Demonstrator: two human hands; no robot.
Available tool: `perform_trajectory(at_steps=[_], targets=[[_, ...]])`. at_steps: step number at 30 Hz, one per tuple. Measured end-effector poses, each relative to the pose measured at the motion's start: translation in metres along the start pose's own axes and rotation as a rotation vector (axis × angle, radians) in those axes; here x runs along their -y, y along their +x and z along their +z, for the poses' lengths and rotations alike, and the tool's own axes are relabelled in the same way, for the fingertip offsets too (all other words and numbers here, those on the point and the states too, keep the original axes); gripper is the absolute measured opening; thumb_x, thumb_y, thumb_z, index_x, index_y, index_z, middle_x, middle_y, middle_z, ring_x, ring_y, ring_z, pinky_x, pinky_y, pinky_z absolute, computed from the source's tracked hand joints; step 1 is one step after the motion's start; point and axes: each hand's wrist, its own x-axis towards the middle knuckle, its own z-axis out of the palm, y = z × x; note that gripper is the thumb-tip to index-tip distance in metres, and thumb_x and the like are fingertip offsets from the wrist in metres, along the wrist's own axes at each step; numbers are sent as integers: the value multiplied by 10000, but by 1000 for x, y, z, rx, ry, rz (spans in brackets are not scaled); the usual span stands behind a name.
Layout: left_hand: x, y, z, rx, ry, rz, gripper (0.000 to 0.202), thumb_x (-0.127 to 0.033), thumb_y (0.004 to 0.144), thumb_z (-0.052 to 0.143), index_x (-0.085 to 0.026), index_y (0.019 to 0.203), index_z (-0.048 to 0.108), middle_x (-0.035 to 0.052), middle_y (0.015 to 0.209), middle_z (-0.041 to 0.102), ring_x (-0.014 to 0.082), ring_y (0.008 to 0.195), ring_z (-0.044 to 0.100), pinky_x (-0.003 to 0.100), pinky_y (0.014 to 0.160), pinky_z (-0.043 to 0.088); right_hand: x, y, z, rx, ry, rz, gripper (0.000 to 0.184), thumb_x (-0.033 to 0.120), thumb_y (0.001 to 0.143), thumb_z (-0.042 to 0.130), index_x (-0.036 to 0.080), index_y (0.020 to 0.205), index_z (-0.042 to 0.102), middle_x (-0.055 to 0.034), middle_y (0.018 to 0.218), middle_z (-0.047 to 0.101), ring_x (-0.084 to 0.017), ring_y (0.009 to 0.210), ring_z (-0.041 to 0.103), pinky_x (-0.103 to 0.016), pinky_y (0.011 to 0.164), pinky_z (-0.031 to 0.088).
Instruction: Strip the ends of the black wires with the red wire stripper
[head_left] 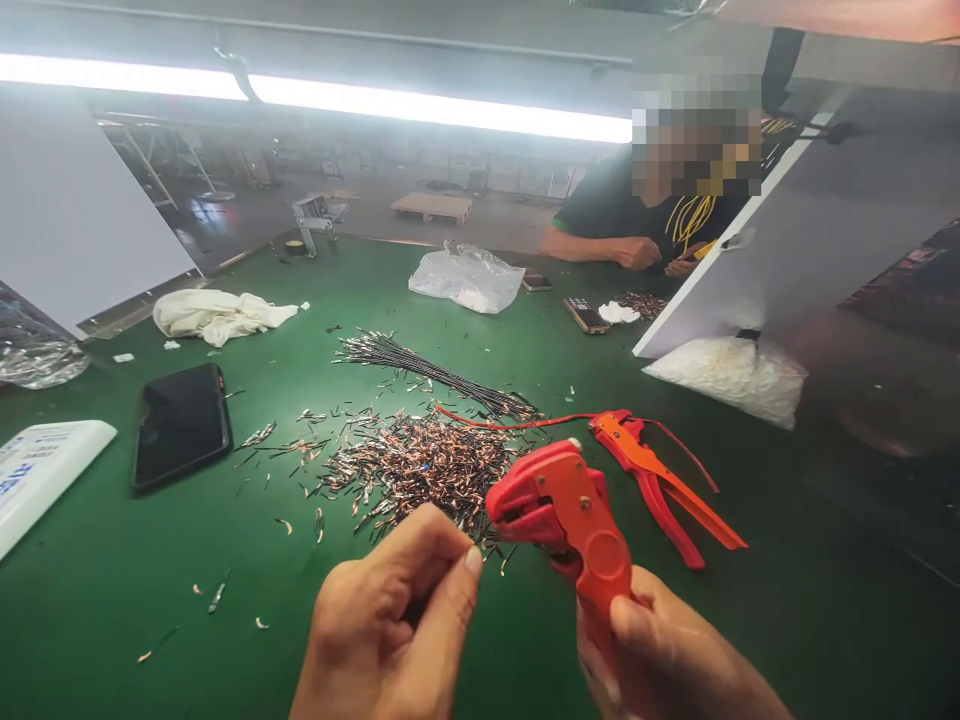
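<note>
My right hand [660, 650] is wrapped round the handle of a red wire stripper [566, 510], its jaws pointing left above the green table [112, 590]. My left hand [394, 620] is closed in a pinch just left of the jaws; what it pinches is too small to make out. Right beyond both hands lies a heap of stripped wire pieces with copper ends [420, 465]. A bundle of thin black wires [427, 370] lies behind the heap. A second red and orange stripper [660, 485] rests on the table to the right.
A black phone [180, 425] and a white box [41, 470] lie at the left, a white cloth [214, 315] behind them. A clear plastic bag [466, 278] sits farther back. Another person [637, 225] works across the table by a white panel [780, 240] and a white bag [731, 375].
</note>
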Motion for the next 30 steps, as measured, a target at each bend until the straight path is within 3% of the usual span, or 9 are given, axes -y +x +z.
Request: perform_trajectory(at_steps=[3, 6, 8, 11, 14, 16, 18, 25, 30], targets=[[10, 3, 1, -71, 49, 53, 325, -413, 893, 524, -219, 638, 578, -39, 560, 474, 97, 485, 427, 170, 419, 335, 2, -4, -2, 40, -53, 17, 631, 802, 800, 553, 178, 708, 545, 31, 597, 421, -104, 529, 351, -251, 495, 287], [18, 4, 8, -177, 68, -2, 291, -375, 876, 533, -218, 634, 570, -55, 523, 451, 90, 455, 395, 169, 401, 297, 5, -6, -4, 17, -119, 33, 508, 632, 783, 740, 169, 908, 575, 9, 750, 491, -117, 643, 388, -238, 567, 311], [20, 5, 16, -215, 93, 6, 269, -366, 867, 540, -218, 649, 594, -61, 509, 468, 85, 433, 385, 173, 396, 287, 6, -5, -4, 70, -96, 19, 456, 566, 807, 747, 162, 936, 580, 0, 780, 505, -121, 672, 403, -241, 597, 319], [16, 6, 24, -396, 174, 89, 253, -327, 855, 548, -217, 633, 598, -74, 497, 450, 73, 416, 326, 185, 403, 258, 8, -1, -2, 197, 144, -44, 377, 464, 801, 754, 134, 915, 613, -8, 726, 542, -121, 658, 456, -246, 621, 343], [14, 8, 24, -525, 215, 161, 230, -303, 847, 569, -224, 635, 611, -89, 473, 419, 72, 400, 270, 200, 393, 231, 10, 2, -2, 152, 484, -195, 277, 344, 792, 725, 156, 975, 636, -12, 739, 579, -143, 659, 541, -268, 624, 435], [15, 9, 22, -514, 218, 210, 207, -311, 850, 587, -238, 666, 650, -90, 476, 433, 78, 398, 307, 198, 398, 270, 8, 3, -4, 86, 520, -275, 213, 304, 835, 674, 163, 992, 644, -31, 773, 609, -173, 685, 595, -305, 622, 496], [17, 9, 22, -477, 219, 247, 196, -315, 867, 590, -249, 709, 685, -89, 490, 467, 83, 411, 377, 189, 422, 329, 4, 4, -5, 71, 443, -252, 212, 306, 862, 665, 149, 1002, 646, -48, 767, 637, -181, 684, 617, -317, 625, 513], [18, 11, 24, -432, 196, 263, 131, -288, 898, 614, -249, 886, 738, -79, 551, 593, 78, 444, 494, 177, 486, 424, -15, 10, -4, 108, 184, -167, 360, 442, 847, 716, 105, 938, 627, -48, 703, 627, -130, 628, 564, -244, 619, 419], [14, 12, 21, -437, 140, 269, 119, -263, 871, 640, -246, 815, 744, -85, 542, 595, 64, 423, 479, 152, 463, 432, -10, 9, -5, 119, 116, -156, 393, 479, 829, 713, 118, 939, 606, -32, 694, 588, -134, 628, 525, -252, 619, 389]])
